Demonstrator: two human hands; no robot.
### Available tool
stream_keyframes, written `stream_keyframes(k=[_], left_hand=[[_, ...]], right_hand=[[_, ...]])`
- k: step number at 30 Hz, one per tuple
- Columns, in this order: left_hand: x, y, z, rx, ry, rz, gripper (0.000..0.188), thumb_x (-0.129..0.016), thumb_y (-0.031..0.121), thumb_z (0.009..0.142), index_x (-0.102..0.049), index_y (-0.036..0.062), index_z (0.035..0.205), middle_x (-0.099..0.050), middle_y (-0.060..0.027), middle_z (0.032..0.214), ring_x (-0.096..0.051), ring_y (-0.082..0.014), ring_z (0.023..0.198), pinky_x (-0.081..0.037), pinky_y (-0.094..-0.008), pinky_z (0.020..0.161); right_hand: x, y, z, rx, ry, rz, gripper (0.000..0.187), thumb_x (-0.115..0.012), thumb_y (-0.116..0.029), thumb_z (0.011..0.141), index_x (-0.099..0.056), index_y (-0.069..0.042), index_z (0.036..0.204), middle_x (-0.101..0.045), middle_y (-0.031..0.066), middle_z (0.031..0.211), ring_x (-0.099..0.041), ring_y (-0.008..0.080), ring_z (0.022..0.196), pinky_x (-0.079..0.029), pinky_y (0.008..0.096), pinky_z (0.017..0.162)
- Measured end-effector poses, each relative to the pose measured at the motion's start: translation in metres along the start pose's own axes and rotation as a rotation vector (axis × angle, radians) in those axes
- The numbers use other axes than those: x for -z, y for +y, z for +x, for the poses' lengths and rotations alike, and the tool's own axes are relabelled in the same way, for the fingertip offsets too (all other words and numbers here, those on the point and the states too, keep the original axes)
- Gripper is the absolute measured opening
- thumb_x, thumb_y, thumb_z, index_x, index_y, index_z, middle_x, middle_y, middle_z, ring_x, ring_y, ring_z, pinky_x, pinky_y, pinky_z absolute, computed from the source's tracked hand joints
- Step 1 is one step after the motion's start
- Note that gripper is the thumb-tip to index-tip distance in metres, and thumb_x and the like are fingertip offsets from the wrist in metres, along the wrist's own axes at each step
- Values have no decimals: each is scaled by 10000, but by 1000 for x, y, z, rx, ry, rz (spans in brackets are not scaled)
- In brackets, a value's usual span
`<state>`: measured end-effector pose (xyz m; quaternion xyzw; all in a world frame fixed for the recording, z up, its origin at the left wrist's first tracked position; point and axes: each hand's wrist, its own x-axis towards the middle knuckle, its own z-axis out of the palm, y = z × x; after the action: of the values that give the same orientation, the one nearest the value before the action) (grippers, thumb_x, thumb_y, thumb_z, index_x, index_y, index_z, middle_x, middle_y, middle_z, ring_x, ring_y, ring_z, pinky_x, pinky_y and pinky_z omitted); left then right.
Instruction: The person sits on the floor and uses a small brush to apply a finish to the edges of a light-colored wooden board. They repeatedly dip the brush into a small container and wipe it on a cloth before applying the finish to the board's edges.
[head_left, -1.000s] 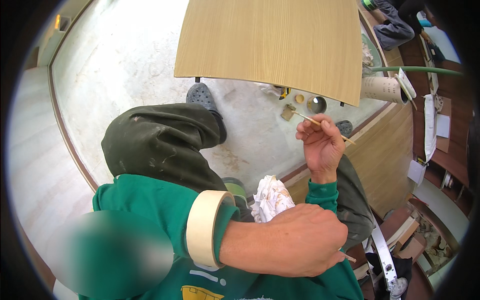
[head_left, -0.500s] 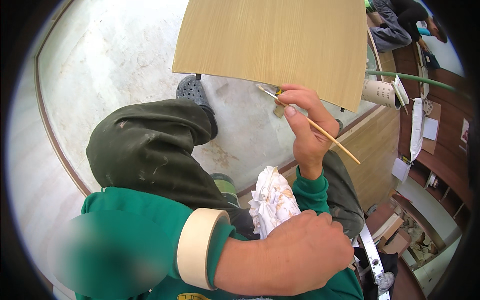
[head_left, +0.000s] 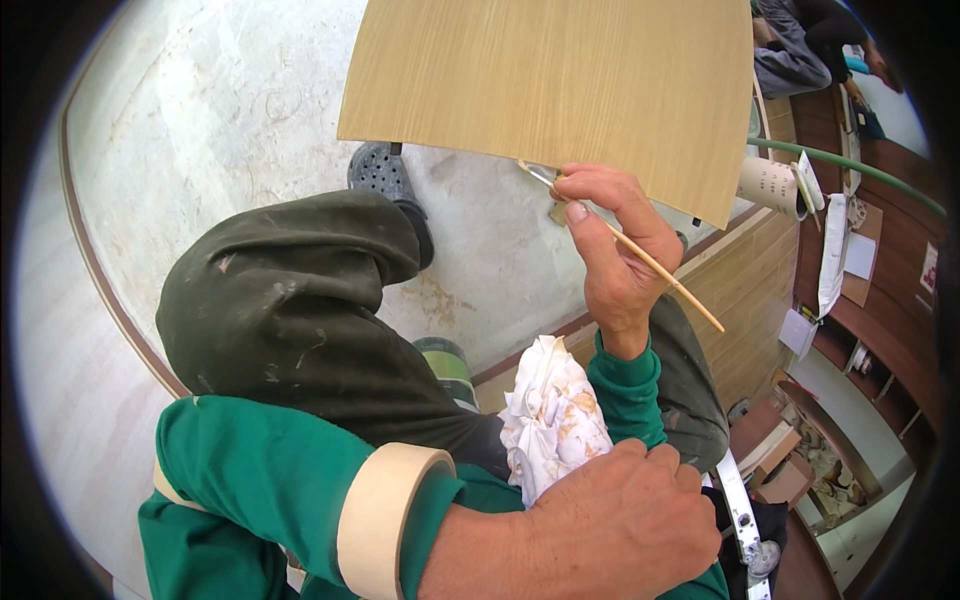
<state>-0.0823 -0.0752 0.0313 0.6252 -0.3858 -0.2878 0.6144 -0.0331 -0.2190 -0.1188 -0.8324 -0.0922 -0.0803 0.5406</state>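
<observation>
My right hand [head_left: 625, 250] pinches a thin paintbrush [head_left: 665, 272] with a pale wooden handle. The bristles point up and left, at or very near the near edge of a wood-grain panel [head_left: 560, 80]; whether they touch is too small to tell. Lower down, my left hand [head_left: 610, 520] is closed round a crumpled white rag [head_left: 555, 420] with brown stains, which sticks up past the fist. A roll of cream masking tape [head_left: 380, 520] circles my left forearm like a bracelet. Behind the right fingers, a small yellowish thing is mostly hidden.
Short dark feet show under the panel, above a stained pale floor [head_left: 240, 130]. A green-banded tub [head_left: 447, 370] stands between my legs. To the right are a cardboard tube [head_left: 768, 185], a green hose [head_left: 850, 160] and dark wooden shelving [head_left: 875, 310]. Another person [head_left: 790, 60] crouches at the upper right.
The brush tip has come slightly closer to the panel's edge. My left hand with the rag has shifted a little lower in view, and the whole view has moved slightly.
</observation>
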Motion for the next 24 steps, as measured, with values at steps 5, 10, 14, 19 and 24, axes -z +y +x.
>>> stream_keyframes(k=[5,10,14,19,24], left_hand=[[0,0,0,0,-13,-5,176,-666,150,789,-717,-19,798,-692,-175,788,-689,-322,783,-532,-427,661],[4,1,0,14,-44,-18,173,-674,149,789,-719,-18,802,-694,-178,797,-690,-322,791,-532,-424,669],[4,-1,0,7,-45,-13,173,-678,146,785,-718,-21,804,-694,-181,800,-690,-324,794,-533,-425,673],[3,-1,-1,7,-36,-25,170,-678,142,782,-717,-23,802,-692,-182,796,-689,-326,794,-533,-425,675],[2,-1,0,7,-39,-34,164,-680,138,779,-720,-20,799,-694,-180,797,-690,-324,797,-533,-426,675]], right_hand=[[-1,-1,0,-9,-16,-26,175,-673,20,811,-756,-7,962,-745,117,936,-700,269,957,-513,365,890],[-3,2,0,0,9,-26,168,-701,3,794,-763,-32,946,-746,115,923,-702,272,910,-509,361,860],[-3,1,0,0,9,-38,161,-701,-2,799,-762,-34,944,-746,116,923,-702,269,906,-508,358,859],[-4,-1,0,-35,17,-23,158,-701,-6,804,-762,-38,947,-747,113,927,-698,264,897,-507,356,855],[-4,-1,-1,-38,20,-29,156,-701,-5,806,-763,-38,945,-748,108,928,-698,263,895,-507,355,857]])
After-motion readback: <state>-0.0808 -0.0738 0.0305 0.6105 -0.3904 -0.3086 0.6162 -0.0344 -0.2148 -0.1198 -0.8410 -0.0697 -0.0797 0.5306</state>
